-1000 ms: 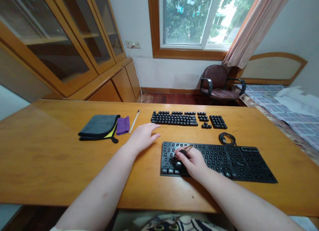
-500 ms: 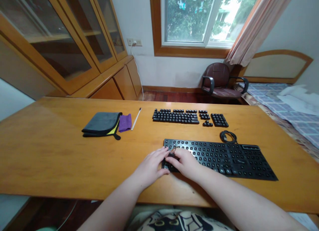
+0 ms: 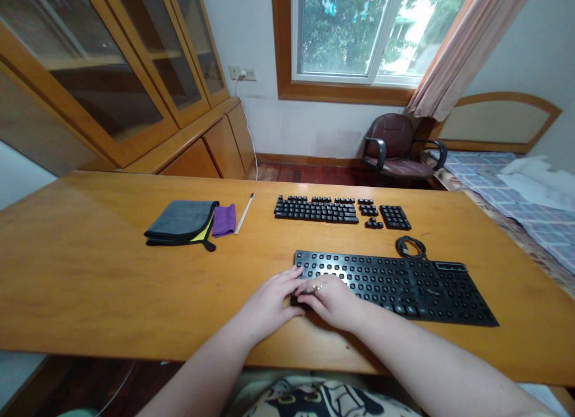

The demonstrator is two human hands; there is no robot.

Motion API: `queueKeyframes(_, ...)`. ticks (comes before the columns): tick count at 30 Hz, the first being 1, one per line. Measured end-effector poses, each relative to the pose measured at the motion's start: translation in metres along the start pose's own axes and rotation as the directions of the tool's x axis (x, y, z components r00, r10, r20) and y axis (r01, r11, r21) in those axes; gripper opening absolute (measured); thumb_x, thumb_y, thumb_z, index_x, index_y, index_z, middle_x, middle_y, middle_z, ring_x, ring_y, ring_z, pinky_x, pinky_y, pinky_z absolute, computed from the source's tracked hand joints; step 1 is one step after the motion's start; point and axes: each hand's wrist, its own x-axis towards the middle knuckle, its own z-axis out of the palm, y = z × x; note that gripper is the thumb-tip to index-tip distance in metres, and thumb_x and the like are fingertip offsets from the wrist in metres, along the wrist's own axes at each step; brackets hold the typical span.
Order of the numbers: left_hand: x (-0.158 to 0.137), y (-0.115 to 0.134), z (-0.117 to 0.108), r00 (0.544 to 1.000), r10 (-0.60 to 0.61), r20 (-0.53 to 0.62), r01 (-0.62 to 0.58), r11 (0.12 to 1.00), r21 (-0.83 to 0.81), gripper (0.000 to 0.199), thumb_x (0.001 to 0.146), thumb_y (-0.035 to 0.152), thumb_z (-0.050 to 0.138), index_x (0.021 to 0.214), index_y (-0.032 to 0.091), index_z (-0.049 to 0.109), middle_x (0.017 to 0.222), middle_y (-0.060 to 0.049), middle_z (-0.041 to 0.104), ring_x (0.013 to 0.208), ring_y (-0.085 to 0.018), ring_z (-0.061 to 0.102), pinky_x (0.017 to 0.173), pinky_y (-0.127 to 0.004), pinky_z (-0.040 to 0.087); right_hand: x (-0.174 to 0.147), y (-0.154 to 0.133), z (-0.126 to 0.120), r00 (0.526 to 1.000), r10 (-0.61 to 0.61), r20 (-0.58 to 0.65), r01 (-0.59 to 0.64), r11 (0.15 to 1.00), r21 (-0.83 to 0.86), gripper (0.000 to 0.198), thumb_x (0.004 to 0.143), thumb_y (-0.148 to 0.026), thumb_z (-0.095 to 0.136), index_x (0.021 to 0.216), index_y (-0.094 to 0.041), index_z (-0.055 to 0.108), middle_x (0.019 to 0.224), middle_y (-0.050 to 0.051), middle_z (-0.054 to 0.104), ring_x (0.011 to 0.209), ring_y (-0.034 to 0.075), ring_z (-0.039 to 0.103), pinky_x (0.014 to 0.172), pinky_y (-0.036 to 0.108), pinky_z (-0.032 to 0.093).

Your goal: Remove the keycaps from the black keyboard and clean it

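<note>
A black keyboard base (image 3: pixel 381 285) with its keycaps off lies on the table, bare switch posts showing across most of it. My left hand (image 3: pixel 274 294) grips its left end, fingers over the upper left corner and thumb at the front edge. Over the lower left keys, my right hand (image 3: pixel 330 300) is closed, thumb and fingertips drawn together, with a ring on one finger. Whatever its fingertips hold or press is hidden. Behind the base, loose black keycaps (image 3: pixel 317 210) stand in keyboard order, with the number-pad keycaps (image 3: pixel 395 217) at their right.
A coiled black cable (image 3: pixel 410 247) lies behind the base. To the left are a folded grey cloth (image 3: pixel 179 220), a purple cloth (image 3: pixel 223 220) and a thin white brush (image 3: pixel 244 214). Beyond the wooden table (image 3: pixel 99 273) stand a chair (image 3: pixel 393 144) and a bed.
My right hand has turned and lowered slightly over the lower left keys, its fingers now curled further down. My left hand stays on the keyboard's left end.
</note>
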Motion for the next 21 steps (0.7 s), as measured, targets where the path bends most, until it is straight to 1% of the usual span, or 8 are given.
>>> queueKeyframes(2,-0.0007,-0.0001,0.0004,1.0,0.0,0.007,0.0,1.0,-0.003,0.054,0.074,0.036,0.067,0.126,0.033,0.052,0.142,-0.003,0.04,0.131,-0.023,0.037,0.109,-0.043,0.031,0.0002,0.0012,0.0002,0.998,0.053,-0.014,-0.053,0.997,0.052,0.02,0.09,-0.025,0.046,0.092,-0.021,0.066,0.089,0.004,0.072,0.082,0.016,0.066,0.077,0.026,0.048)
queueKeyframes(5,-0.0014,-0.001,0.0012,1.0,0.0,0.015,0.0,1.0,-0.007,0.053,0.076,0.037,0.065,0.127,0.035,0.051,0.144,-0.002,0.038,0.132,-0.023,0.035,0.11,-0.044,0.03,0.0002,0.0027,0.0009,0.996,0.088,-0.017,-0.086,0.992,0.097,0.022,0.09,-0.027,0.047,0.094,-0.022,0.067,0.089,0.004,0.072,0.084,0.016,0.066,0.079,0.027,0.048)
queueKeyframes(11,-0.001,-0.0006,0.0023,1.0,-0.004,0.003,0.004,1.0,-0.026,0.055,0.077,0.034,0.065,0.13,0.034,0.048,0.144,-0.002,0.037,0.133,-0.023,0.034,0.111,-0.043,0.028,0.001,0.0029,-0.0013,0.991,0.136,0.001,-0.135,0.983,0.126,0.021,0.089,-0.027,0.048,0.092,-0.023,0.069,0.088,0.003,0.072,0.085,0.015,0.066,0.079,0.026,0.049)
queueKeyframes(14,-0.0008,0.0023,0.0026,1.0,-0.008,0.005,0.008,0.999,-0.043,0.053,0.077,0.031,0.064,0.128,0.032,0.05,0.144,-0.003,0.037,0.133,-0.022,0.033,0.111,-0.043,0.028,0.0018,0.002,-0.0031,0.989,0.144,0.012,-0.145,0.98,0.135,0.022,0.089,-0.027,0.047,0.091,-0.022,0.068,0.088,0.004,0.072,0.085,0.016,0.066,0.079,0.026,0.048)
queueKeyframes(16,-0.0006,0.0038,0.0031,1.0,-0.017,0.005,0.017,0.999,-0.052,0.048,0.079,0.03,0.062,0.125,0.029,0.053,0.143,-0.004,0.038,0.133,-0.022,0.033,0.111,-0.042,0.028,0.0023,0.002,-0.0034,0.983,0.183,0.0,-0.181,0.969,0.17,0.024,0.09,-0.027,0.045,0.088,-0.021,0.068,0.085,0.004,0.072,0.08,0.015,0.066,0.075,0.025,0.049)
queueKeyframes(19,-0.0001,0.004,0.0045,1.0,-0.028,-0.001,0.027,0.998,-0.06,0.04,0.081,0.031,0.059,0.121,0.026,0.057,0.142,-0.005,0.04,0.133,-0.021,0.035,0.111,-0.041,0.028,0.0029,0.0034,-0.0022,0.962,0.265,-0.059,-0.245,0.942,0.228,0.027,0.091,-0.029,0.043,0.082,-0.019,0.067,0.075,0.003,0.071,0.069,0.013,0.065,0.067,0.024,0.049)
queueKeyframes(21,0.0002,0.0031,0.0056,1.0,-0.028,-0.013,0.027,0.998,-0.062,0.039,0.08,0.032,0.059,0.119,0.025,0.059,0.141,-0.005,0.042,0.132,-0.022,0.036,0.111,-0.042,0.029,0.0028,0.005,-0.0009,0.954,0.288,-0.086,-0.258,0.931,0.257,0.027,0.09,-0.03,0.045,0.079,-0.019,0.067,0.073,0.003,0.07,0.066,0.013,0.064,0.065,0.024,0.05)
